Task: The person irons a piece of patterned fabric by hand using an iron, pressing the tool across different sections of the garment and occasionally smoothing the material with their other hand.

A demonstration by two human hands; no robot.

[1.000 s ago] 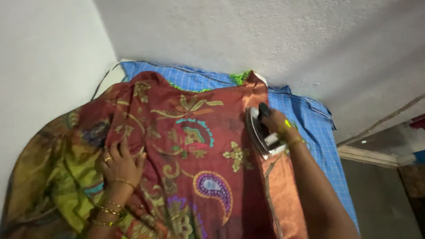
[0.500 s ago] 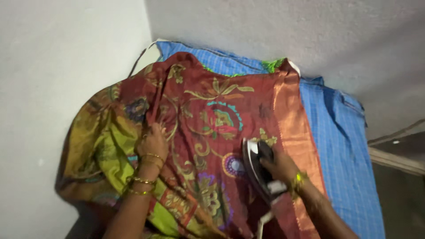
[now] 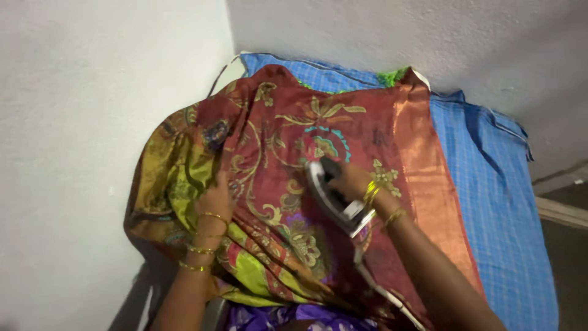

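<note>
A: Sari cloth (image 3: 318,184), red with gold and teal motifs, covers most of the blue checked sheet (image 3: 490,202) on the surface pushed into the corner of the white walls (image 3: 92,122). Your biggest risk, I'd judge, is scorching: it looks thin and glossy, and a pause in 1 spot could mark it.

B: And the bunched green folds (image 3: 184,178) at the left?

A: Your left hand (image 3: 214,199) lies flat and spread on them. If it slackens, I'd expect the iron to press a crease in.

B: The iron (image 3: 334,196) itself?

A: Your right hand (image 3: 355,184) is closed round its handle, sole on the cloth near the middle. Its cord (image 3: 383,291) trails toward you; a snag could jerk it.
</note>
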